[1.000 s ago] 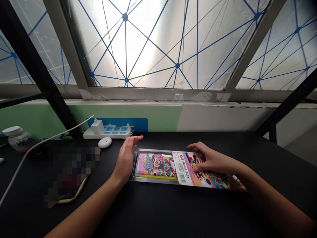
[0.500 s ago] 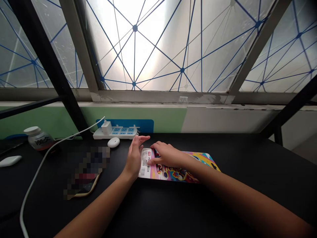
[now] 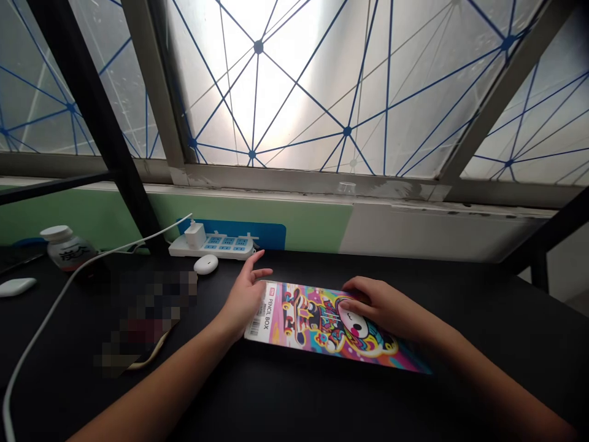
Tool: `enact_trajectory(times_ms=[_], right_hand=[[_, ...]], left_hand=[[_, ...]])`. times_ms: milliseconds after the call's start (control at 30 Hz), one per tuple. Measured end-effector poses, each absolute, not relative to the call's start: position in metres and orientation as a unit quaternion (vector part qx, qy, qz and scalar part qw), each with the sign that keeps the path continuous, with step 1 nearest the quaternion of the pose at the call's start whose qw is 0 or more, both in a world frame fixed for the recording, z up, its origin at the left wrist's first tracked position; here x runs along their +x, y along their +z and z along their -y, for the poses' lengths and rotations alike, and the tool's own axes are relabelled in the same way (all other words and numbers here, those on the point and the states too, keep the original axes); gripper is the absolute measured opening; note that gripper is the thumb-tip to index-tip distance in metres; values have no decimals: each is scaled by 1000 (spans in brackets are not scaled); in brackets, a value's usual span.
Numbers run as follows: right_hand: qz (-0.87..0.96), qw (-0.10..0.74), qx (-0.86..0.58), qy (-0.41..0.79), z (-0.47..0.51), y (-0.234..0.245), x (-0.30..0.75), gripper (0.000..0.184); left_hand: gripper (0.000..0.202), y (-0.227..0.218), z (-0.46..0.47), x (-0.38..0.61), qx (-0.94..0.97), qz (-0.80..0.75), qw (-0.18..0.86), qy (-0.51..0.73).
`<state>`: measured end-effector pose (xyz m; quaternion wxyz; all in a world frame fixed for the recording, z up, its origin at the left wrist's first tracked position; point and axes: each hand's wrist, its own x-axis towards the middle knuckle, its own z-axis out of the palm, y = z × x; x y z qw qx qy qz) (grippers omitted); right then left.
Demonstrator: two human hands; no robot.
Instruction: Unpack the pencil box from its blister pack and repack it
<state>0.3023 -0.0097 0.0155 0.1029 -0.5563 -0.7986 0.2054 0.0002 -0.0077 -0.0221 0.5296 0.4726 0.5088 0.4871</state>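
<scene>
A flat, colourful pencil box [image 3: 317, 325] printed with a cartoon figure lies at a slant on the black desk. Its white label end, reading "PENCIL BOX", points left. My left hand [image 3: 246, 298] is against that end, with the thumb side at the box's edge and the visible fingers stretched out and apart. Across the right part of the box is my right hand [image 3: 384, 304], its thumb on the printed face and its fingers bent over the far edge. Those fingertips are hidden.
Behind the hands, a white power strip [image 3: 225, 245] with a plugged-in charger lies along the wall. A white earphone case [image 3: 205, 264], a blurred flat object [image 3: 147, 325], a white-capped jar [image 3: 67, 248] and a white cable [image 3: 69, 279] are on the left.
My right hand has slid rightward from the label end to the cartoon's face, uncovering the print. The box is more tilted, its right end nearer me. My left hand stays at the label end.
</scene>
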Motion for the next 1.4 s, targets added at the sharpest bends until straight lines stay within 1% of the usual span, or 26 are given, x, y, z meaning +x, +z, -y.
enact_trajectory(times_ms=[100, 233, 300, 367, 433, 500, 533, 600, 700, 767, 867, 967, 1033, 1067, 1133, 1167, 1200, 1267, 1333, 1400], right_hand=[[815, 106, -540, 181, 14, 16, 293, 39], [804, 103, -557, 179, 15, 14, 289, 38], [807, 112, -555, 165, 14, 11, 290, 36], [816, 132, -545, 141, 12, 8, 290, 33], [825, 165, -532, 95, 12, 7, 290, 30], [832, 211, -513, 19, 14, 8, 289, 28], [833, 236, -500, -26, 17, 9, 287, 27], [831, 286, -465, -106, 25, 11, 284, 25], [837, 332, -399, -172, 40, 14, 274, 17], [850, 323, -367, -195, 49, 13, 264, 14], [872, 262, -345, -227, 57, 4, 251, 11], [893, 204, -330, -228, 56, -8, 242, 8], [910, 168, -320, -201, 54, -12, 239, 14], [919, 156, -316, -179, 53, -12, 239, 16], [931, 145, -310, -124, 53, -9, 241, 14], [935, 145, -311, -93, 52, -6, 242, 12], [936, 147, -315, -61, 52, -2, 244, 11], [931, 153, -330, 2, 52, 4, 248, 12], [920, 163, -354, 52, 49, 8, 253, 16], [906, 170, -379, 81, 42, 9, 261, 26]], left_hand=[[72, -22, 6, 1, 444, -508, 535, 509], [77, -19, 7, 1, 423, -508, 538, 523], [73, -18, 8, 1, 414, -517, 533, 527], [65, -18, 8, 1, 418, -520, 523, 530], [52, -17, 8, 1, 431, -513, 515, 535], [36, -14, 9, 2, 446, -506, 500, 544], [33, -12, 11, 3, 453, -501, 488, 554], [35, -6, 14, 4, 463, -478, 460, 588], [32, 4, 20, 3, 462, -424, 412, 661], [31, 11, 23, -1, 463, -394, 400, 686], [40, 22, 24, -10, 471, -379, 391, 694], [43, 28, 22, -19, 516, -389, 326, 690], [39, 27, 20, -21, 592, -404, 270, 642], [36, 24, 19, -21, 648, -414, 236, 593], [28, 15, 17, -18, 765, -429, 153, 456], [30, 10, 16, -17, 809, -434, 112, 381], [36, 5, 15, -16, 838, -440, 84, 312], [47, -4, 13, -15, 863, -453, 71, 212], [58, -7, 13, -17, 869, -459, 94, 162], [70, -6, 14, -18, 872, -453, 113, 147]])
